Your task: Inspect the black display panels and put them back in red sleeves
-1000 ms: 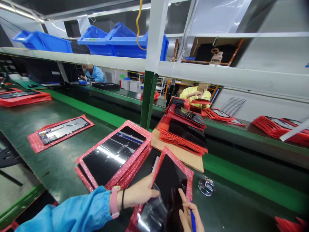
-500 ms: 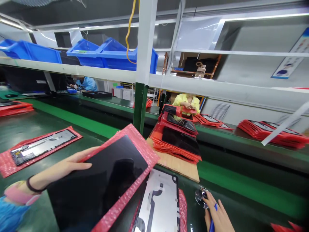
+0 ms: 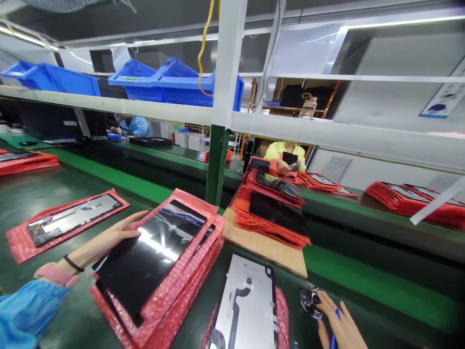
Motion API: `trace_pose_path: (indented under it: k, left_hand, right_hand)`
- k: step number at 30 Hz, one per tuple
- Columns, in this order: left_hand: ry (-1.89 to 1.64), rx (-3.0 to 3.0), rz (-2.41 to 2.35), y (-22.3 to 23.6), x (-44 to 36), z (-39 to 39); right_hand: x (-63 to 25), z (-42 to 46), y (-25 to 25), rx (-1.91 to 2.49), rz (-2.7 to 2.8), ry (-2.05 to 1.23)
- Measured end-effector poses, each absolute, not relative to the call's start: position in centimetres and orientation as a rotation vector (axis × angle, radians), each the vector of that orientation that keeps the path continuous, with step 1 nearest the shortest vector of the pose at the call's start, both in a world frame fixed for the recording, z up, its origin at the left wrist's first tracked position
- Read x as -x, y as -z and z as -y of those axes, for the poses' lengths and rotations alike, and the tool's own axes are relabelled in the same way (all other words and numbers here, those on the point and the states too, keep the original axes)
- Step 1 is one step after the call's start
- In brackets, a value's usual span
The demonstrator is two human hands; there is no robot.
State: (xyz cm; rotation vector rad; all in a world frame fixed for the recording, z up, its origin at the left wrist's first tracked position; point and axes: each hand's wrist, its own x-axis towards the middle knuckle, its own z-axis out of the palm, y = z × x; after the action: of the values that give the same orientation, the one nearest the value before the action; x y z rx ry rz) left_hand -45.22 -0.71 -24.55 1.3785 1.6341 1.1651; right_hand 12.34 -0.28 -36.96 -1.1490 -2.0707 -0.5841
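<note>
Rests left hand [image 3: 118, 233] along the edge of the black screen [image 3: 154, 257], atop the red stack [image 3: 183, 300], with fingers outstretched; cannot tell whether gripping it. With right hand [image 3: 342, 324], holds blue pen [image 3: 333, 341] between fingers and touches metal disc [image 3: 308, 301].

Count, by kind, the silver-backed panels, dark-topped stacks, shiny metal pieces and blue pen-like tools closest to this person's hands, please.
Silver-backed panels: 2
Dark-topped stack at the left hand: 1
Shiny metal piece: 1
Blue pen-like tool in the right hand: 1
Total: 5
</note>
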Motion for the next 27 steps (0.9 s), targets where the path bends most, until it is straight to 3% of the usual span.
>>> trace_pose_path:
  k: [4,6,10,14,18,23,27]
  left_hand:
    - [-0.89,-1.752,-1.711,24.8,46.2,0.5]
    - [-0.785,-1.815,-1.761,25.2,46.1,0.2]
    - [-0.822,-2.054,-2.057,25.5,42.3,1.7]
    - [-1.086,-2.075,-1.76,25.7,34.4,6.2]
    - [-0.875,-1.517,-1.378,28.1,28.2,8.4]
    - [-0.875,-1.038,-1.23,32.3,25.9,6.4]
    - [-0.891,-0.876,-1.197,33.0,25.3,6.0]
  right_hand:
    - [-8.7,2.8,35.5,1.267,1.784,-0.043]
    - [-6.3,4.3,34.8,1.318,1.661,-0.712]
    - [-1.8,6.0,33.8,1.207,1.402,-1.231]
    - [0.3,6.0,33.9,1.264,1.383,-1.243]
    - [0.4,5.8,35.3,1.37,1.464,-1.071]
    - [0.8,5.8,36.7,1.46,1.542,-0.913]
    - [1.0,5.7,36.8,1.47,1.591,-0.905]
